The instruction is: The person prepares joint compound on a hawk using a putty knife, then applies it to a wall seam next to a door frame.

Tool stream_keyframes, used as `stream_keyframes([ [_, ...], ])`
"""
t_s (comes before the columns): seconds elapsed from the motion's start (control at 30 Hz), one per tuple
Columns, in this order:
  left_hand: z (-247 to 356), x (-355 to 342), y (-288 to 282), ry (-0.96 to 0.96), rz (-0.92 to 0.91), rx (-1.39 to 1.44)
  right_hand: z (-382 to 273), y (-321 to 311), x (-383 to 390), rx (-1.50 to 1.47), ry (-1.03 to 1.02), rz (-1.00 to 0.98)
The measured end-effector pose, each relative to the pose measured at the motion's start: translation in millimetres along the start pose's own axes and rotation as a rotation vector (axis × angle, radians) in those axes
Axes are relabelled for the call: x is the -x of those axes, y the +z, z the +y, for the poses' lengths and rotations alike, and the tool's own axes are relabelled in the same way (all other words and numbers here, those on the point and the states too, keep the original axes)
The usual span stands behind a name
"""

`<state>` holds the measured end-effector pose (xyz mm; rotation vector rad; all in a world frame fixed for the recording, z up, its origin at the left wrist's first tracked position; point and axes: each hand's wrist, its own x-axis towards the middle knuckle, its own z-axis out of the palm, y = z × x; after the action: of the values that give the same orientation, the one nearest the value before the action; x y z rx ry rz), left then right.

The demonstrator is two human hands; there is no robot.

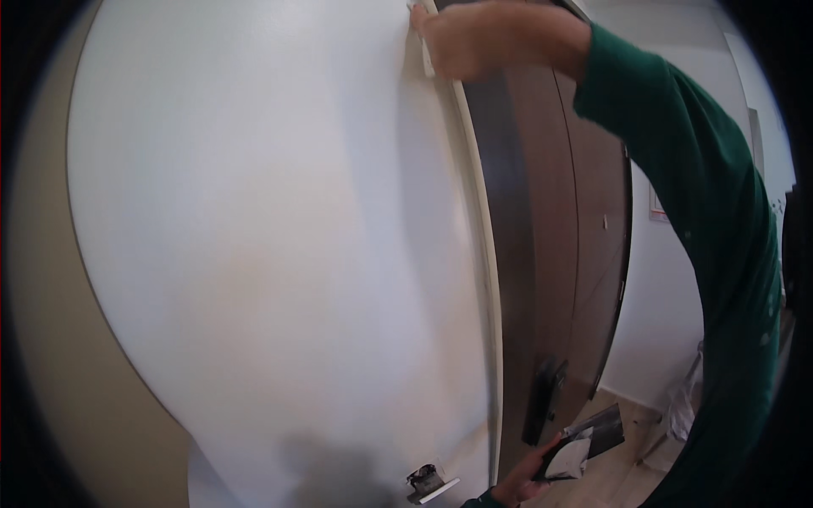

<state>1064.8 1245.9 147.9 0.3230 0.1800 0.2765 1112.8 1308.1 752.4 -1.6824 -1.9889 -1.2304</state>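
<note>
My right hand (470, 42) is raised at the top, against the edge of the white wall (254, 212) where it meets the door frame. Its fingers are closed round a slim tool with a pale handle (428, 61); the working end is hidden or out of view. Low down, my left hand (518, 484) grips a wide, dark putty knife (605, 430), held tilted away from the wall. A lump of white putty (569, 457) lies on its blade. Faint beige patches show on the wall.
A brown door (550, 186) with a black lock handle (546, 398) stands right of the pale frame strip (487, 254). An opened wall socket box (426, 481) has its cover hanging out low on the wall. Plastic-wrapped furniture (682, 411) stands at the lower right.
</note>
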Motion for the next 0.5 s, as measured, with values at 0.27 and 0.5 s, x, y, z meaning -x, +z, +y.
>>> stream_keyframes([
  [0.27, -2, -10, 3, -0.053, 0.068, 0.007, -34, 48, 96, -0.069, -0.040, 0.022],
  [0.5, -11, -28, -10, -0.111, 0.080, -0.044, -64, 71, 174, -0.192, -0.049, -0.321],
])
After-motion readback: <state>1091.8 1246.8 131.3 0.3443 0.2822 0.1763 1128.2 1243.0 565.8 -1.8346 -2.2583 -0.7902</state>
